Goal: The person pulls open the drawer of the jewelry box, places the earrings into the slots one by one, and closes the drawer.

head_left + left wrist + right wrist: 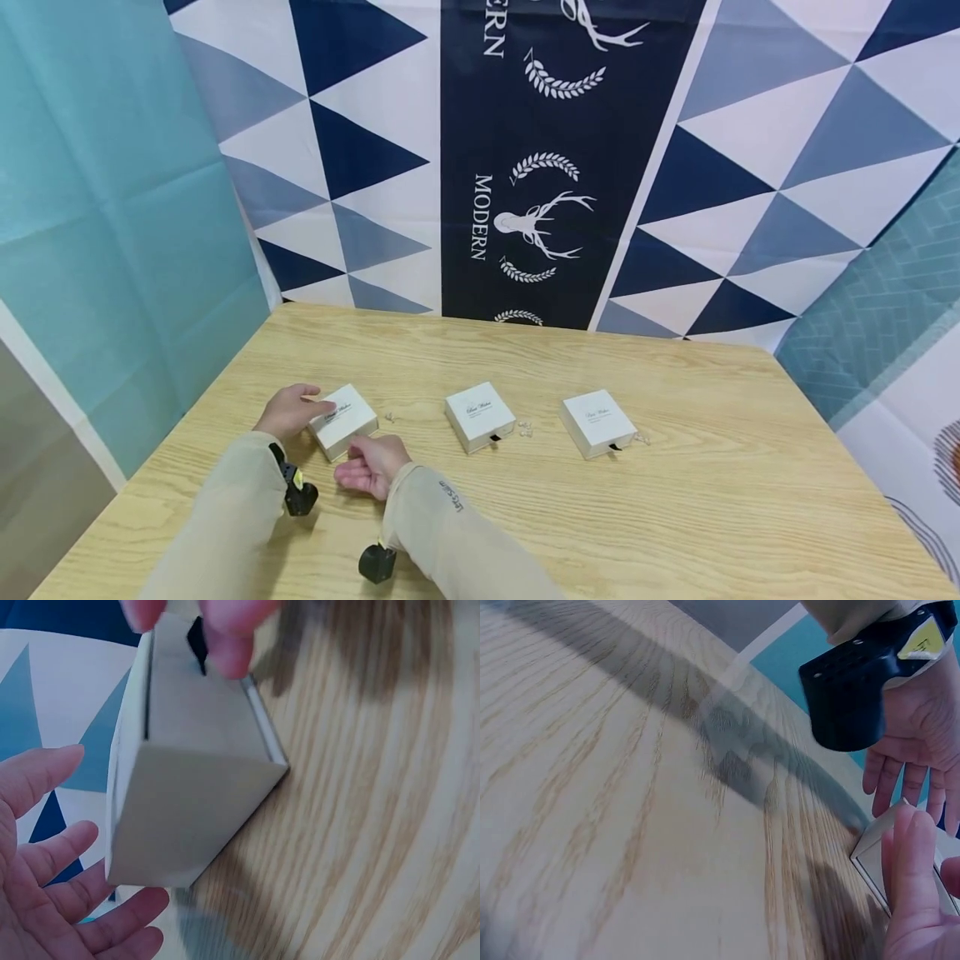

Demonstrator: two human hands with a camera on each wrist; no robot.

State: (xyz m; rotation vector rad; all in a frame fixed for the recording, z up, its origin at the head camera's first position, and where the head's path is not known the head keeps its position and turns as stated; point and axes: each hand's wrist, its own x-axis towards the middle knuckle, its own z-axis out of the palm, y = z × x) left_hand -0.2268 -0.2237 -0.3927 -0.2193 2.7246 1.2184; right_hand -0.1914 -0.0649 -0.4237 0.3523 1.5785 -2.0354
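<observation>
The leftmost white gift box [347, 425], with dark lettering on its lid, sits on the table between my hands. My left hand [291, 410] lies at its left side, the fingers extended and spread against it. My right hand [375, 465] is at its near face, palm turned up and fingers slightly bent. In the left wrist view, a black ribbon tab [198, 645] sticks out of the box's end, and a right fingertip [231, 660] is right beside it. The right wrist view has the thumb and fingers apart, close in front of the box [873, 844].
Two more white boxes stand to the right, a middle one [480, 417] and a right one [597, 422], each with a black tab. Small shiny pieces lie beside the left box [392, 417], middle box [526, 429] and right box [642, 438]. A patterned curtain [375, 167] hangs behind the wooden table [675, 517].
</observation>
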